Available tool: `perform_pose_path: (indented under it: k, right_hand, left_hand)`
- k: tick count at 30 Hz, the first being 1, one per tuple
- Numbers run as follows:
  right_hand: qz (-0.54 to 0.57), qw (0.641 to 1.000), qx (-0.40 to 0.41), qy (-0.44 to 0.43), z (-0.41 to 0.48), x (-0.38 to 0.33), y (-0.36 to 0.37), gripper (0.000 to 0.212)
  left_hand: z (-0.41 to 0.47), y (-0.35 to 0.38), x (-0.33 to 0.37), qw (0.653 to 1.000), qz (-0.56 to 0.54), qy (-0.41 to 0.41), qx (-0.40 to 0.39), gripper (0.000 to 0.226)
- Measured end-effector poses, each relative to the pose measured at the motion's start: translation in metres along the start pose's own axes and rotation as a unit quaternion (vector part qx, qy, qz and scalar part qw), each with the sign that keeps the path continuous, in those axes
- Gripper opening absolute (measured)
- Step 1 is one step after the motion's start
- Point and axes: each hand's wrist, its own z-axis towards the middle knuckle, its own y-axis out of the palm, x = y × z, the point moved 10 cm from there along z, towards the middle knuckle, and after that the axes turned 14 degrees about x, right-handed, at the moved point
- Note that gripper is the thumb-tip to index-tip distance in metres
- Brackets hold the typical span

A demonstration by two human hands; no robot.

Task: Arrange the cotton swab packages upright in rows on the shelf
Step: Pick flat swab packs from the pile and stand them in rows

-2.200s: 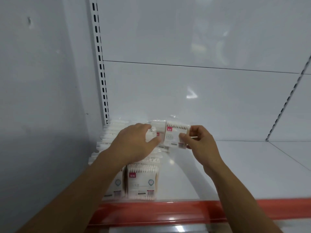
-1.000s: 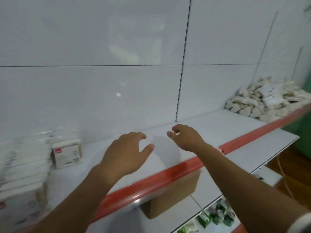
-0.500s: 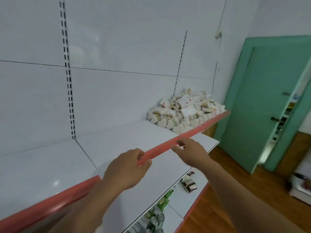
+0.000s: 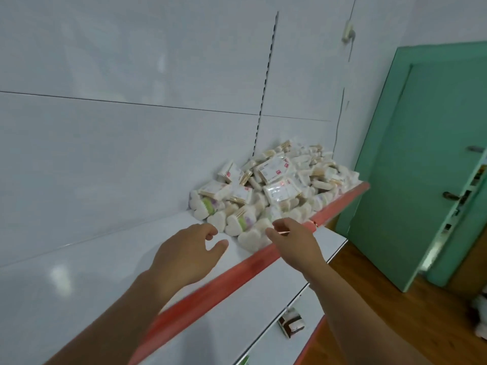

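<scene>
Lying in a loose heap at centre right of the frame: small clear-wrapped cotton swab packages (image 4: pixel 274 191), some rectangular with red labels, some white and heart-shaped. Tumbled flat and tilted at all angles, at the far end of the white metal shelf (image 4: pixel 79 272). Backed against the white back panel (image 4: pixel 105 154) and spilling forward to the red front edge strip (image 4: pixel 237 275).

Left hand (image 4: pixel 189 254) at lower centre, over bare shelf, just short of the nearest heart-shaped packs. Fingers loosely curled, thumb spread, grip narrow and holding nothing.

Right hand (image 4: pixel 297 243) just right of it, over the red strip and just beside the front of the heap. Fingers half bent, grip loose with no package in it. Touching the nearest pack or not: cannot tell. Both forearms bare, reaching in from the bottom edge.

Dark slotted upright (image 4: pixel 266 83) up the back panel above the heap. Lower white shelf (image 4: pixel 237 312) below the red strip, with a small blurred box (image 4: pixel 291 322) on it. Green door (image 4: pixel 421 180) at the right, brown wooden floor (image 4: pixel 395 312) at lower right.
</scene>
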Motion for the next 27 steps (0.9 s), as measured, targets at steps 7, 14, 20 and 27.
perform_pose_path:
  k: [7, 14, 20, 27]
  right_hand:
    - [-0.003, 1.000, 0.026, 0.010, 0.133, 0.042, -0.010, 0.046]
    - [-0.048, 0.997, -0.005, -0.060, 0.231, 0.061, 0.007, 0.039]
    - [-0.045, 0.982, -0.053, -0.173, 0.266, 0.057, 0.030, 0.031]
    - [0.194, 0.947, -0.108, -0.232, 0.279, 0.049, 0.036, 0.021]
  left_hand:
    - [0.101, 0.046, 0.043, 1.000, -0.007, 0.003, 0.019, 0.041]
    - [0.159, 0.082, 0.076, 0.998, 0.001, -0.028, 0.059, 0.040]
    - [0.191, 0.102, 0.099, 0.989, 0.044, -0.083, 0.113, 0.037]
    - [0.200, 0.119, 0.114, 0.977, 0.017, -0.092, 0.193, 0.044]
